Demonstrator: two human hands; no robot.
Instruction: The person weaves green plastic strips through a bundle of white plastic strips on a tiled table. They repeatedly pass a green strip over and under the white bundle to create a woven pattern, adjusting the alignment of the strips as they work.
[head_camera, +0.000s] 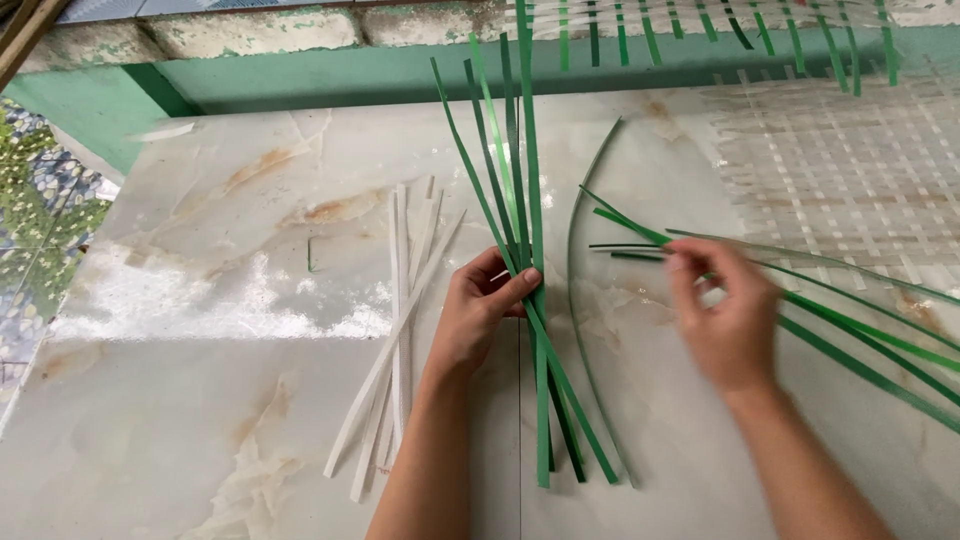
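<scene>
Pinching a fanned bundle of long, flat green plastic strips (528, 200) at its crossing point, the left hand (480, 310) sits at frame centre, fingers closed around them. At three o'clock, the right hand (725, 315) nips the ends of a second spray of green strips (850, 330). They look light, springy and slippery, best gripped where they overlap. White flat strips (400, 330) lie at nine o'clock on the marble-patterned tiled floor (200, 400); no labels show.

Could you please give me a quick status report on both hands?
Left hand pinching green strip bundle. Right hand on loose green strips. White strips lie beside, untouched.
</scene>
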